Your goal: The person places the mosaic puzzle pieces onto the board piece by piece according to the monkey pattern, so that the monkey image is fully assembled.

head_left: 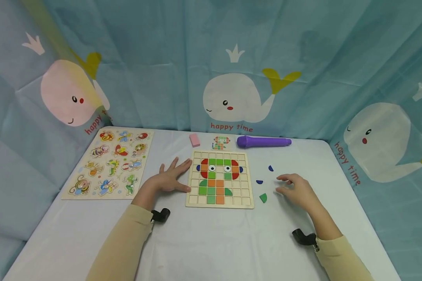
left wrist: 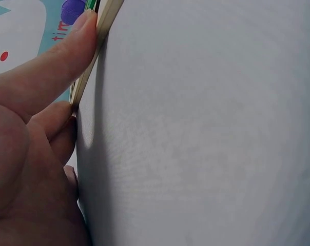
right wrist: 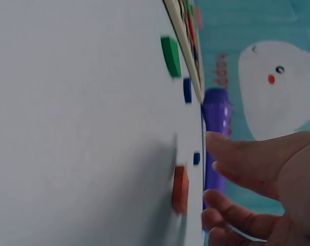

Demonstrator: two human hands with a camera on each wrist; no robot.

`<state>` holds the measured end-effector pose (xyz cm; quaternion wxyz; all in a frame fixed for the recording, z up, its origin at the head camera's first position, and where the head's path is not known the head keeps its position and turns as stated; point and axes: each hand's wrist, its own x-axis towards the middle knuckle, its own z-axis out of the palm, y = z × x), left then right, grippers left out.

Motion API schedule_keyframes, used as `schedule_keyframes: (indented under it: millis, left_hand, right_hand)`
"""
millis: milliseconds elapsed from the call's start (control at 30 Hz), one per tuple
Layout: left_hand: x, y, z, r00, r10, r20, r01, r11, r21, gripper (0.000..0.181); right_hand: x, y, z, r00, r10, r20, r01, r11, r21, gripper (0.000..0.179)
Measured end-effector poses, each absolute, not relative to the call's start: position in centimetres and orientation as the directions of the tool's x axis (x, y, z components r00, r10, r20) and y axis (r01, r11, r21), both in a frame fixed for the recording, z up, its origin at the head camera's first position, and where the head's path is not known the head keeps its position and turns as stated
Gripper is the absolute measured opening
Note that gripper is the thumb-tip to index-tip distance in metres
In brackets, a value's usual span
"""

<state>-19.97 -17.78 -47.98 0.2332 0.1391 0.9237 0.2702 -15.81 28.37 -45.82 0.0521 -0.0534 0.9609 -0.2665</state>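
Observation:
A square wooden grid board [head_left: 246, 188] carries a mosaic figure of green, orange, red and blue pieces with two eye tiles. My left hand [head_left: 168, 178] lies at its left edge with fingers spread, and the thumb touches the board's side. To the right of the board, my right hand [head_left: 297, 190] hovers above the table, fingers loosely bent and holding nothing. Nearest to it in the right wrist view is an orange-red piece [right wrist: 180, 189], hidden in the head view. Two blue half-round pieces [head_left: 259, 182] and a green quarter-round piece [head_left: 263, 198] lie between board and hand.
At the left lies a board of cartoon insect pictures [head_left: 112, 168]. Behind the grid board are a pink block [head_left: 194, 140], a small pattern card [head_left: 220, 143] and a purple microphone-shaped object [head_left: 263, 142]. A whale-print curtain [head_left: 168, 78] hangs behind the white table [head_left: 211, 242].

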Motion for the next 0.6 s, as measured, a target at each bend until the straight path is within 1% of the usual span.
schedule_keyframes:
  millis: [133,267,467,600]
  left_hand:
    - [-20.0,-17.9,-48.1,-0.851,0.383,-0.359,0.131,0.817,0.561,0.111]
    - [-20.1,-17.9,-48.2,-0.852,0.385,-0.355,0.137,0.818,0.558,0.111]
    - [-20.3,-17.8,-48.2,-0.852,0.392,-0.347,0.142,0.811,0.567,0.112]
    - [-20.3,-17.9,-48.3,-0.851,0.382,-0.362,0.136,0.824,0.549,0.112]
  right_hand:
    - [-15.8,29.8,-46.1,-0.984,-0.118,-0.136,-0.037,0.873,-0.487,0.041]
    - [-16.0,30.6,-46.5,-0.979,-0.122,-0.166,-0.024,0.868,-0.496,0.033]
    - [-16.3,30.6,-46.6,-0.983,-0.111,-0.144,-0.02,0.853,-0.521,0.021]
    - [-16.6,29.9,-46.5,-0.985,-0.124,-0.12,-0.038,0.835,-0.549,0.024]
